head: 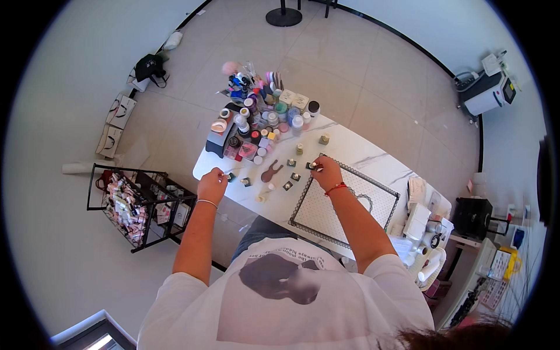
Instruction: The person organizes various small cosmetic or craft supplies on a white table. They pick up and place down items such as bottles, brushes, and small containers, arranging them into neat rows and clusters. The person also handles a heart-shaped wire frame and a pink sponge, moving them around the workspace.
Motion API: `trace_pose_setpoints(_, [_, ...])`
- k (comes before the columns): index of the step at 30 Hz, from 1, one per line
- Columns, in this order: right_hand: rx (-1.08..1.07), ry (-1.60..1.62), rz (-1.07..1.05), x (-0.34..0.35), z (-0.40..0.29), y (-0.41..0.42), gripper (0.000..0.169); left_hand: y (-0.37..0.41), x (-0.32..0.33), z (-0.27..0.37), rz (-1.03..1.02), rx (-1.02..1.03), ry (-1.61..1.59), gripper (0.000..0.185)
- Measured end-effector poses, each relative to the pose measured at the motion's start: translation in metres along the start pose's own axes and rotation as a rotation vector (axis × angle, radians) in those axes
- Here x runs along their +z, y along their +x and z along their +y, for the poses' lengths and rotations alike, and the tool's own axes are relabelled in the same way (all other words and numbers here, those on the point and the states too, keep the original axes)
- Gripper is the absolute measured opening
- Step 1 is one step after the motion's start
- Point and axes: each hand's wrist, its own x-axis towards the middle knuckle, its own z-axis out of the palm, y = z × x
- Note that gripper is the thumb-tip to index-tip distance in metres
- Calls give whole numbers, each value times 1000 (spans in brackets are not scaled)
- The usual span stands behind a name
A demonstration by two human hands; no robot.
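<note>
My left hand [212, 188] pinches the pale top of a small green glass bottle [231, 177] near the table's left end. At the lace edge of a mat, my right hand [328, 175] has its fingertips closed at a small dark green bottle [311, 166]. Between the hands stand more such bottles, among them one bottle [245, 181] beside my left hand and another bottle [295, 176] near my right. A brown forked tool [269, 173] lies flat amid them. Closer to me is a cream-coloured bottle [261, 197]; its exact kind is unclear.
Jars, pots and brushes crowd the table's far left, around a blue jar [293, 116]. Two yellowish bottles, one bottle [324, 139] farther off, stand behind. The dotted mat [315, 210] lies under my right forearm. Right of it is a basket [431, 267]; a black cart [144, 205] stands left.
</note>
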Motion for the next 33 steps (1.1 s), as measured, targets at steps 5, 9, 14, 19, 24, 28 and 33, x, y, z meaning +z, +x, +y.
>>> trace_pose_setpoints(5, [-37, -122, 30, 30, 1, 7, 25, 1, 3, -5, 5, -4, -45, 23])
trace_pose_setpoints(9, [71, -43, 17, 29, -1, 4, 33, 0, 4, -8, -17, 3, -101, 22])
trace_pose_setpoints(14, [592, 1068, 91, -9, -25, -12, 53, 0, 4, -6, -37, 6, -144, 23])
trace_pose_setpoints(19, [214, 1749, -315, -76, -70, -59, 68, -2, 5, -7, -69, -1, -152, 25])
trace_pose_setpoints(24, [22, 1779, -406, -111, -93, -97, 74, 0, -4, -18, -165, 39, -88, 36])
trace_pose_setpoints(28, [-19, 1765, -342, -129, -97, -125, 70, 1, -15, -10, -112, 27, -3, 40])
trace_pose_setpoints(33, [223, 1392, -156, -135, -90, -162, 55, 4, -28, 18, 209, 389, 52, 40])
